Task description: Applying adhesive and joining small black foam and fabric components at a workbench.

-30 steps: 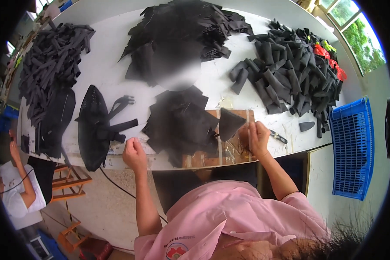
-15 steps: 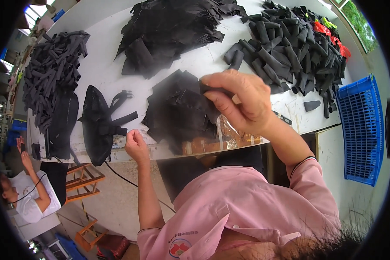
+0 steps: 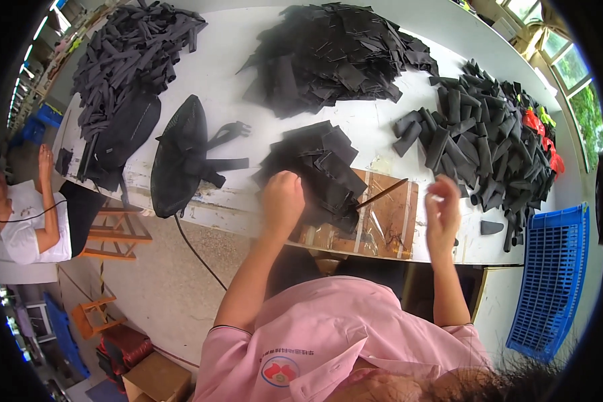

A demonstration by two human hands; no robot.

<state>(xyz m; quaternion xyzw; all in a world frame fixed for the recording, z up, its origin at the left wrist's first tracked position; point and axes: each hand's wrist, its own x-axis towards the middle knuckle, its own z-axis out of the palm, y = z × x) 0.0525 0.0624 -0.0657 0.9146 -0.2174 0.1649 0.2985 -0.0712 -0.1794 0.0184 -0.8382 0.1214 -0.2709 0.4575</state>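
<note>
Left hand: the left hand (image 3: 283, 201), fingers curled in and pressed together, over the near left side of the central pile; contact, and whether anything is pinched, cannot be told.
Right hand: the right hand (image 3: 442, 214), slightly blurred, fingers bent and parted from the thumb, just beyond the right edge of the brown board.
Central pile: a central pile (image 3: 325, 164) of flat black pieces, overlapping at many angles, between the hands and partly over the brown board.
Board: a brown board (image 3: 398, 214) with glossy clear tape, at the near edge of the white tabletop (image 3: 224, 53).
Strip: a narrow dark strip (image 3: 382, 193), slanting across the board in view; whether it touches the board cannot be told.
Writing: on the pink shirt (image 3: 335, 315), a line of dark printed characters (image 3: 285, 353) beside a round emblem (image 3: 279, 372), blue-rimmed with a red figure.
Left of tabletop: a heap of dark rolls (image 3: 130, 57); nearer the middle, a black mesh bag (image 3: 179, 161) with straps.
Far side: a broad stack of black pieces (image 3: 335, 60).
Right of tabletop: a mound of dark rolled pieces (image 3: 476, 134), with red plastic (image 3: 533, 122) at its edge.
Beyond: a blue basket (image 3: 549, 281) at right; a co-worker in white (image 3: 37, 224) at left.
</note>
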